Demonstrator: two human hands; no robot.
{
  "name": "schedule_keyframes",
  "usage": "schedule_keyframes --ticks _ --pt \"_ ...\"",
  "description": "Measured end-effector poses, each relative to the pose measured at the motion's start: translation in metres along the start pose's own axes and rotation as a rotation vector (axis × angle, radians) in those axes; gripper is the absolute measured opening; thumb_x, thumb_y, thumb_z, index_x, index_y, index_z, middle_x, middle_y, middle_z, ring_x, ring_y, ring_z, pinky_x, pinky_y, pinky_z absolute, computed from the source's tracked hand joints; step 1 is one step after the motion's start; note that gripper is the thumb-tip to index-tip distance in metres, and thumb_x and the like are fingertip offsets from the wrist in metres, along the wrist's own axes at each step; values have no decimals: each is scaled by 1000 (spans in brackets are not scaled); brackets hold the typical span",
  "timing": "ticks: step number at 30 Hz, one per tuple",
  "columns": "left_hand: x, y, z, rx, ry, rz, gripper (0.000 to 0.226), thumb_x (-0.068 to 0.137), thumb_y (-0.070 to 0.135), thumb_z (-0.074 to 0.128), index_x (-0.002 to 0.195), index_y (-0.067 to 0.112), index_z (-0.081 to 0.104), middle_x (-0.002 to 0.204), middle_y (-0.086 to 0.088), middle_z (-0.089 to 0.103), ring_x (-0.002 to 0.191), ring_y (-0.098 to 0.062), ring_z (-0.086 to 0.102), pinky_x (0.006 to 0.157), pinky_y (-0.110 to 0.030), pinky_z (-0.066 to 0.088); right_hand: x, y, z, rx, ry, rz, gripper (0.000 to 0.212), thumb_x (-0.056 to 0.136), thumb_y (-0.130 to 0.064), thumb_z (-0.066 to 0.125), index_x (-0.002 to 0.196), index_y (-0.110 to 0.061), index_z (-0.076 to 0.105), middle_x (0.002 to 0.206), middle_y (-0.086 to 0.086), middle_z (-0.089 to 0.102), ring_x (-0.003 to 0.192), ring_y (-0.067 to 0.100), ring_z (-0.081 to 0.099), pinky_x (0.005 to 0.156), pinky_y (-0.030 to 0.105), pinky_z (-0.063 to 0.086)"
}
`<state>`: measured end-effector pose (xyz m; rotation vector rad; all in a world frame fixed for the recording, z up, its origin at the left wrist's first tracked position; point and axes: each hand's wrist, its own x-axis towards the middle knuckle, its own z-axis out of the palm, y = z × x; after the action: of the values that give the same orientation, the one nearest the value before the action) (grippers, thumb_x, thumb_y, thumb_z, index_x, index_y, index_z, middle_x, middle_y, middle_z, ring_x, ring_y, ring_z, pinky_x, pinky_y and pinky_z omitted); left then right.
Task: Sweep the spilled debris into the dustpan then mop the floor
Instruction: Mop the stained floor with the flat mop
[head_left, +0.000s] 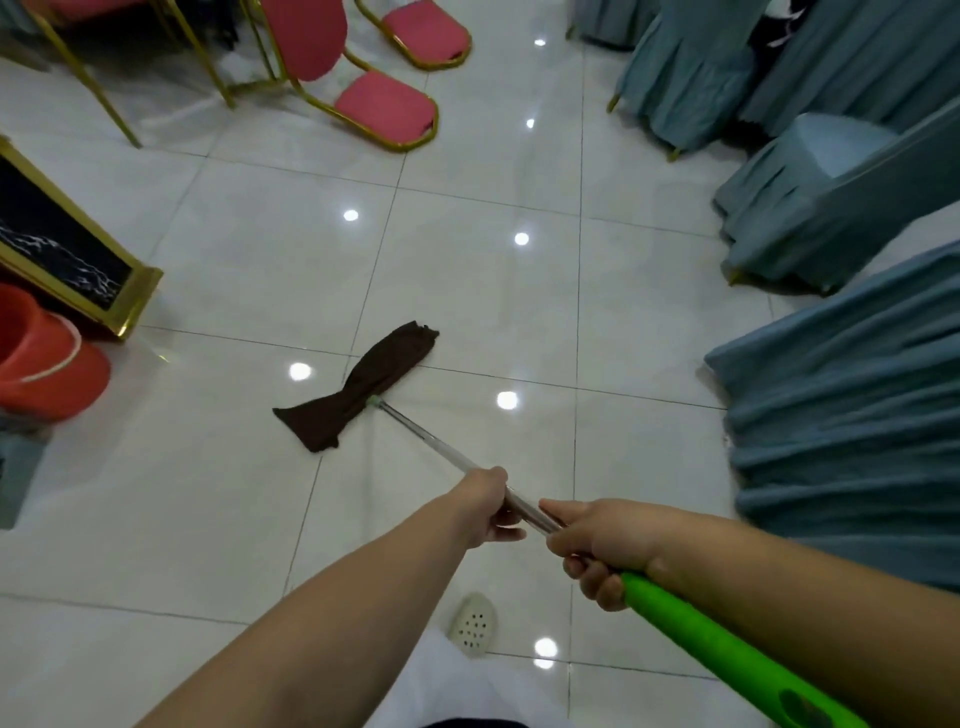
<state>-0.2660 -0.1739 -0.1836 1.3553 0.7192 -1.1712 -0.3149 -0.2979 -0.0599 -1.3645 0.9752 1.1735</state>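
A mop lies in front of me with its dark brown cloth head (358, 387) flat on the glossy white tile floor (519, 312). Its silver shaft (426, 439) runs back toward me and ends in a green grip (727, 654). My left hand (488, 506) is closed around the shaft, further down toward the head. My right hand (605, 545) grips the shaft just behind it, where the green grip starts. No debris or dustpan shows in this view.
An orange bucket (41, 358) stands at the left beside a black, gold-framed stand (67, 249). Red chairs with gold legs (384, 106) are at the back. Blue-grey covered chairs (841, 364) line the right side. My beige shoe (472, 626) is below the hands.
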Motion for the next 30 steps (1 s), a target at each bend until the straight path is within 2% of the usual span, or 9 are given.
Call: schedule_keyframes --ticks 5,11,17,22,25,28,30 --pt "-13 -22 46 59 -63 -22 24 96 20 30 92 3 47 63 -8 51 53 -17 55 51 -33 55 -21 43 -25 57 52 20 61 96 -4 42 145 -39 32 55 5 42 37 9 35 34 15 33" --pt "-24 -41 76 169 -118 -37 27 96 20 32 102 1 50 75 -11 58 58 -17 58 54 -34 56 -40 82 -32 190 108 19 61 96 -3 42 145 -38 34 54 6 41 36 10 33 33 14 32" --pt "-38 -64 81 306 -164 -28 23 94 20 33 87 5 49 57 -5 46 40 -12 43 50 -31 55 -51 116 -12 332 143 27 59 97 -5 41 145 -39 33 50 5 41 34 9 33 31 13 31" --pt "-54 -91 61 300 -193 -5 25 94 20 33 86 4 50 75 -12 56 63 -21 55 53 -34 54 -60 138 26 445 145 14 53 98 -5 41 142 -35 37 48 6 41 33 9 33 29 13 31" --pt "-66 -115 34 279 -216 21 24 92 19 32 86 3 49 75 -14 58 67 -24 57 53 -34 54 -64 153 63 500 128 -7 42 99 -4 40 132 -31 42 47 5 44 31 9 34 29 12 30" --pt "-81 -147 4 258 -226 35 25 93 20 33 83 4 50 72 -13 58 63 -22 57 50 -32 54 -72 170 108 508 67 -20 21 100 -4 39 109 -20 50 49 5 42 32 8 32 29 11 29" --pt "-92 -168 -15 245 -221 39 26 94 22 34 82 5 50 72 -12 58 61 -20 57 47 -30 53 -78 184 138 529 26 -36 21 100 -3 39 96 -18 53 46 5 41 31 7 31 29 9 28"
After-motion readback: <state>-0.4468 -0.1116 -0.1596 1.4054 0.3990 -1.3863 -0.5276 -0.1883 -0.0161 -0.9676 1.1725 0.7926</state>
